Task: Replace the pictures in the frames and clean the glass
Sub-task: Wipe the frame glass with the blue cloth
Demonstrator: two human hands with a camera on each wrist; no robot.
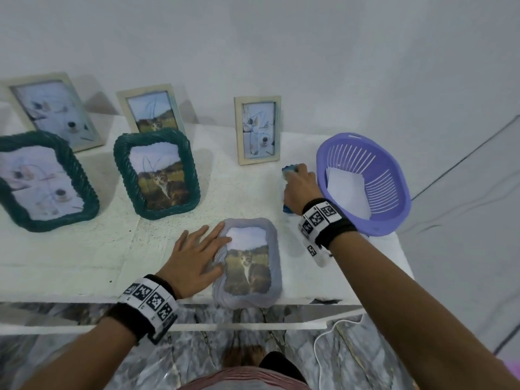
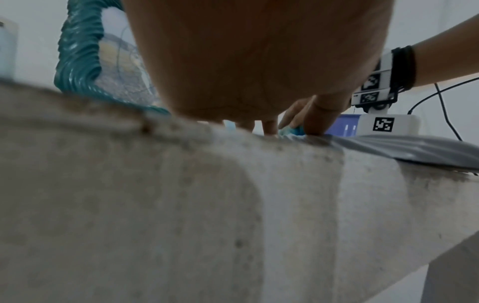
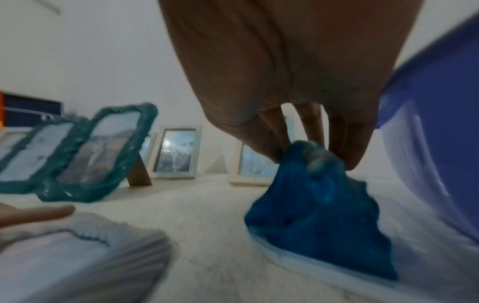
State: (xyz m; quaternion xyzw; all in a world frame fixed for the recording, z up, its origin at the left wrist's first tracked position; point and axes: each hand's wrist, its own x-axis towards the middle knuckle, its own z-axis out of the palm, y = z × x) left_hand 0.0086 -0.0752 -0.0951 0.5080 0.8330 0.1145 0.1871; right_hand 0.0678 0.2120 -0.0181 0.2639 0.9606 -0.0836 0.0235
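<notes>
The right hand (image 1: 298,186) is pinching the blue cloth (image 3: 321,203) just right of the grey frame (image 1: 247,263), which is lying flat at the shelf's front edge. The left hand (image 1: 194,260), fingers straight, is pressing the grey frame's left rim; it should steady it there while the cloth is wiping the glass.

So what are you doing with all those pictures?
A person is cleaning picture frames on a white table. The left hand lies flat on a grey frame with a cat photo, lying face up near the table's edge. The right hand pinches a blue cloth beside the purple basket. Five more frames stand upright behind.
</notes>
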